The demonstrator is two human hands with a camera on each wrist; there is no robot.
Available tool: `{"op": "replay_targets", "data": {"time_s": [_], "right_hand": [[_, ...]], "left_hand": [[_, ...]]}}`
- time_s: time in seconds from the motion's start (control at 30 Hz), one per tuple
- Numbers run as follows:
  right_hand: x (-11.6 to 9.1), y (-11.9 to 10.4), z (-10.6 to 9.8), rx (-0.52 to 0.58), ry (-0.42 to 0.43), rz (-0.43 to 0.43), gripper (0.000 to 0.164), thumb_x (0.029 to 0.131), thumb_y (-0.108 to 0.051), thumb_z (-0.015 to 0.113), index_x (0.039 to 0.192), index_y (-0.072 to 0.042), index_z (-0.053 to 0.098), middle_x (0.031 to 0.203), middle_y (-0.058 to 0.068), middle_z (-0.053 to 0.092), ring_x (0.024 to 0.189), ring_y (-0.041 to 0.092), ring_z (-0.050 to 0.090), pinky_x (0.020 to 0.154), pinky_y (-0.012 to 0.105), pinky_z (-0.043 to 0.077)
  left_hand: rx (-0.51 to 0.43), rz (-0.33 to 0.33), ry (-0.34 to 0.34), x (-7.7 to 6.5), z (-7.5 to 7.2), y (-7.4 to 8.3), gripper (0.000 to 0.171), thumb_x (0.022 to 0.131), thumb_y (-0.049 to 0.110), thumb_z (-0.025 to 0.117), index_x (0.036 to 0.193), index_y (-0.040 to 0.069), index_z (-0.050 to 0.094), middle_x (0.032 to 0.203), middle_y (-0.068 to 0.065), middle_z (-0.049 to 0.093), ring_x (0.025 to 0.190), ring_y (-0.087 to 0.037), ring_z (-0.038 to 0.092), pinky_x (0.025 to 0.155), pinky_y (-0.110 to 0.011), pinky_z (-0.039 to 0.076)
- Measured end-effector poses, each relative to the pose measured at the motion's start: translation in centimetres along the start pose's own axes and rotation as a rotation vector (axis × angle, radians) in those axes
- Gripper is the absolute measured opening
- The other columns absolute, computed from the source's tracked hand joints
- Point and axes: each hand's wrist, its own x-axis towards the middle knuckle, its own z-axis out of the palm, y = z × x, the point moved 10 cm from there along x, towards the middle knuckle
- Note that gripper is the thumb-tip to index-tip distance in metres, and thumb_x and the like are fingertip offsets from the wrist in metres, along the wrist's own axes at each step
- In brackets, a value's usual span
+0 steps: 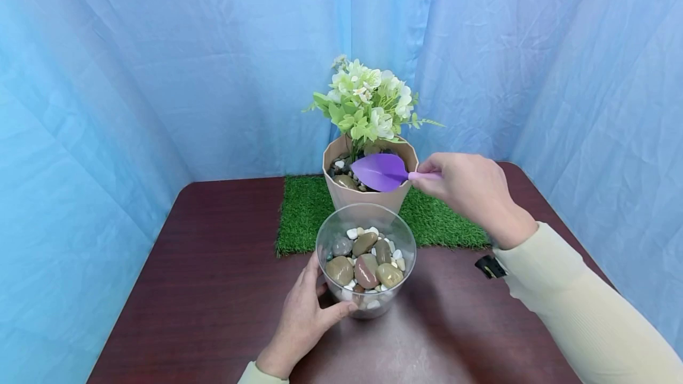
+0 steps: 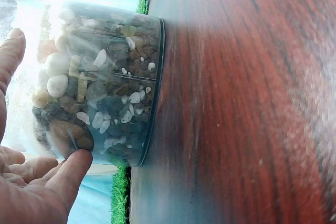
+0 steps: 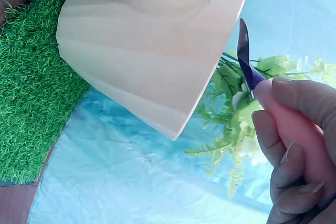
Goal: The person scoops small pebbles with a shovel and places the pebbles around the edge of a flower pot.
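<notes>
My right hand (image 1: 469, 191) grips the pink handle of a small garden trowel (image 1: 380, 172). Its purple blade is above the opening of a beige flowerpot (image 1: 368, 199); the right wrist view shows the trowel (image 3: 243, 56) edge-on beyond the rim. White flowers and green leaves (image 1: 368, 99) rise from the pot, and stones lie inside it. With thumb and fingers on either side, my left hand (image 1: 304, 313) holds a clear plastic container (image 1: 326, 236) of stones standing on the table. Large brown stones (image 1: 367, 270) lie on top, among small white pebbles (image 2: 58, 85).
A green artificial grass mat (image 1: 304, 212) lies under the flowerpot. The dark red wooden table (image 1: 213, 289) has rounded back corners. Blue curtains (image 1: 213, 64) hang behind it and on both sides. A black wrist strap (image 1: 491, 266) shows at my right sleeve.
</notes>
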Motion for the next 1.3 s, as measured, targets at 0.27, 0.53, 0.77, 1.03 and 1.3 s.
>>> {"op": "replay_targets", "data": {"time_s": [0.27,0.53,0.77,1.03,1.3], "right_hand": [[-2.0,-1.0,-1.4,-0.018,0.062,-0.049,0.018,0.098,-0.047,0.071,0.098,-0.032,0.081,0.079,-0.014,0.076,0.056,0.008,0.058,0.04,0.03,0.04],[-3.4,-2.3,-2.5,-0.07,0.124,-0.135,0.016,0.09,-0.042,0.081,0.096,-0.027,0.082,0.072,-0.014,0.074,0.054,0.002,0.056,0.04,0.027,0.037],[-4.4,-3.7,-2.8,-0.122,0.161,-0.228,0.011,0.086,-0.037,0.085,0.084,-0.028,0.08,0.063,-0.015,0.068,0.047,-0.001,0.045,0.036,0.026,0.026],[-5.9,-5.3,-3.0,-0.251,0.315,-0.366,0.011,0.081,-0.032,0.087,0.079,-0.025,0.079,0.049,-0.009,0.053,0.042,0.007,0.036,0.033,0.025,0.017],[-7.4,-7.2,-2.7,-0.324,0.513,-0.53,0.058,0.111,-0.039,0.039,0.056,-0.02,0.043,0.047,-0.007,0.026,0.043,0.015,0.03,0.035,0.026,0.009]], "left_hand": [[0.002,-0.015,-0.008,0.1,0.1,0.0,0.123,0.074,0.046,0.094,0.168,0.015,0.02,0.162,-0.016,0.041,0.139,-0.026,0.055,0.102,-0.03,0.06],[0.004,-0.022,-0.007,0.1,0.0,-0.1,0.123,0.074,0.046,0.094,0.168,0.014,0.021,0.163,-0.017,0.04,0.138,-0.028,0.056,0.102,-0.033,0.06],[0.011,-0.02,-0.007,0.0,0.0,-0.1,0.123,0.074,0.047,0.093,0.168,0.014,0.02,0.163,-0.017,0.041,0.137,-0.028,0.057,0.102,-0.035,0.06],[0.008,-0.011,-0.002,0.0,0.0,0.0,0.122,0.075,0.046,0.093,0.168,0.014,0.021,0.162,-0.017,0.042,0.136,-0.027,0.058,0.101,-0.035,0.061],[-0.01,-0.015,-0.003,0.0,0.1,-0.1,0.122,0.074,0.044,0.094,0.167,0.013,0.021,0.162,-0.018,0.041,0.137,-0.028,0.057,0.102,-0.034,0.06]]}}
